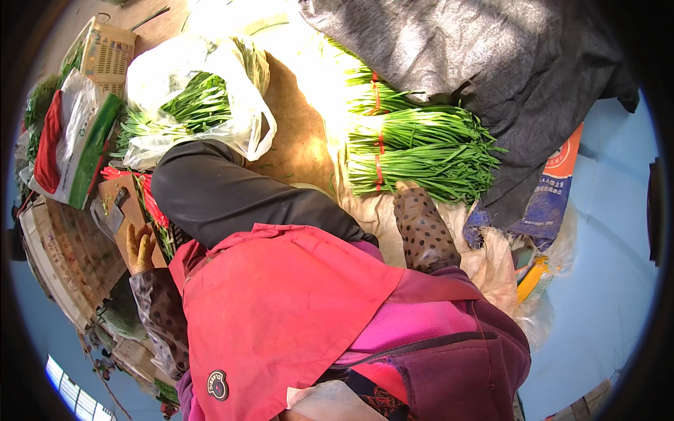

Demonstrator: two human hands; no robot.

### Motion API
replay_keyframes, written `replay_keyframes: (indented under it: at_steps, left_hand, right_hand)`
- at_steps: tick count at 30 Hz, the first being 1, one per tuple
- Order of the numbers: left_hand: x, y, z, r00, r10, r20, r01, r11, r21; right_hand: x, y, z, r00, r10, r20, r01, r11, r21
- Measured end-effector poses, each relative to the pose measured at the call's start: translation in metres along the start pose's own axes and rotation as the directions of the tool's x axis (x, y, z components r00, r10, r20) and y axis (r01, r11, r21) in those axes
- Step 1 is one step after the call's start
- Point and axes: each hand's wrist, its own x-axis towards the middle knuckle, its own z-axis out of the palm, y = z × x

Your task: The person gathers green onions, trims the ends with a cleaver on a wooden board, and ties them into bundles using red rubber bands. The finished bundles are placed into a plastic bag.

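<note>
My left hand [140, 250], in a yellowish glove, is over the edge of a brown board [126, 202] with its fingers apart and nothing visible in them. A broad-bladed knife [117, 211] lies on that board, just beyond my fingertips. My right hand [406, 186] is at the near edge of a bundle of green chive-like stalks [421, 168] tied with red tape. Most of its fingers are out of sight, so I cannot tell whether it grips the bundle. Another tied bundle [416, 129] lies alongside, farther from me. Dotted sleeve covers are on both forearms.
A white plastic bag [158, 68] holding loose green stalks stands beyond my knee. Dark cloth [505, 68] partly covers the bundles, which rest on a pale woven sheet [379, 231]. Red strips [152, 200] lie beside the board. A plastic crate [108, 50] is at the far left.
</note>
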Motion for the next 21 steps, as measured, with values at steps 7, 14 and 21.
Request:
replay_keyframes:
  at_steps: [7,14,21]
  left_hand:
    - [0.004,-0.011,-0.003,1.000,-0.002,0.018,0.003,0.998,-0.067]
    - [-0.007,-0.022,-0.015,0.998,-0.054,-0.021,0.052,0.995,-0.090]
    - [0.005,-0.021,-0.011,0.998,-0.033,0.047,0.036,0.996,-0.082]
  right_hand:
    - [0.053,0.061,-0.054,0.973,0.206,-0.109,-0.229,0.932,-0.280]
    - [0.066,0.066,-0.065,0.974,0.218,-0.069,-0.228,0.910,-0.346]
    - [0.061,0.030,-0.041,0.995,0.099,0.006,-0.096,0.974,-0.207]
